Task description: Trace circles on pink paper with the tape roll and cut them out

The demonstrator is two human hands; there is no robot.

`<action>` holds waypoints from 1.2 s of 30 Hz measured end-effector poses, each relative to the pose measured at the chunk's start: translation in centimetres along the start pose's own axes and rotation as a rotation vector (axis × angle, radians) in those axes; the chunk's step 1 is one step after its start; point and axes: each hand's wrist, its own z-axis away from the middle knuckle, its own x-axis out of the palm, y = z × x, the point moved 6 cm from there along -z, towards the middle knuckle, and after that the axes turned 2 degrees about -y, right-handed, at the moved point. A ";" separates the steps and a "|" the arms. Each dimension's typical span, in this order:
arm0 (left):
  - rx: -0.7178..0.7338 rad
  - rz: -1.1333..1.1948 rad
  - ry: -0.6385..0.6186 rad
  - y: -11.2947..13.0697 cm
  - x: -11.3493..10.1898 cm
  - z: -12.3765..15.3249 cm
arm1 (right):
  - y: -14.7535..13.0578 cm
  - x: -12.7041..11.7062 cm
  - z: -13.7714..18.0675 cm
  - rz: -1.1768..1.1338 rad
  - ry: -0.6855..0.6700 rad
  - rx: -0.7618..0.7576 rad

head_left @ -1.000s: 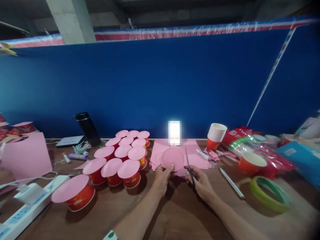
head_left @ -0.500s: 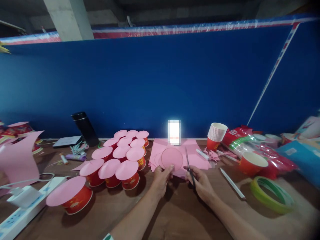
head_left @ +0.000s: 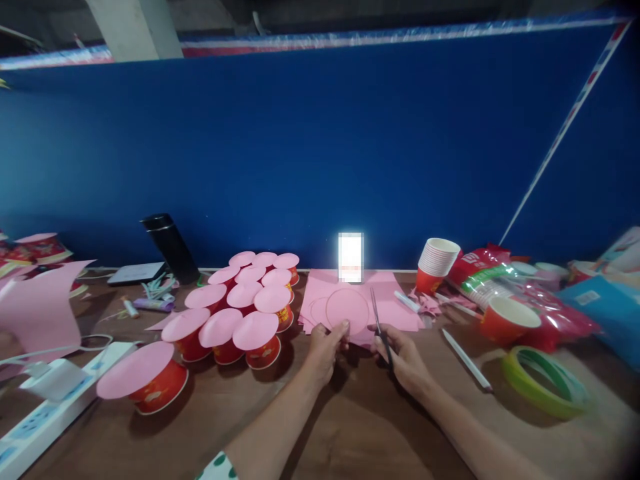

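My left hand [head_left: 324,348] pinches the lower edge of a pink paper disc [head_left: 347,311], holding it upright over a stack of pink paper sheets [head_left: 395,308]. Beside it, my right hand [head_left: 405,360] is closed round the handles of scissors [head_left: 378,325], whose blades point up and away, close to the disc's right edge. Both hands hover just above the brown table [head_left: 350,427]. To the left stand several upturned red paper cups topped with pink discs [head_left: 245,308], and one larger capped cup [head_left: 145,377] sits nearer me.
A stack of red cups [head_left: 436,265], a single red cup [head_left: 509,321], a white pen [head_left: 467,360], a green tape ring [head_left: 547,382] and red packaging [head_left: 505,283] lie right. Left are a power strip [head_left: 50,407], pink sheet [head_left: 37,310] and black flask [head_left: 170,247]. A blue partition [head_left: 320,153] stands behind.
The view has tilted slightly, shifting everything up a little. The pink sheet at the far left has curled and moved left. My hands hold the same grip on disc and scissors.
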 end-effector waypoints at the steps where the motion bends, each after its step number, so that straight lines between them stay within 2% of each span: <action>1: 0.003 -0.003 -0.004 0.1 0.0 0.0 | -0.1 0.0 0.0 0.000 0.000 0.001; 27: -0.009 -0.126 -0.025 -0.2 0.0 -0.1 | -0.8 0.4 0.2 0.000 -0.026 -0.007; 36: -0.002 -0.093 -0.006 -0.1 0.0 -0.1 | -0.4 0.2 0.2 0.017 -0.029 -0.007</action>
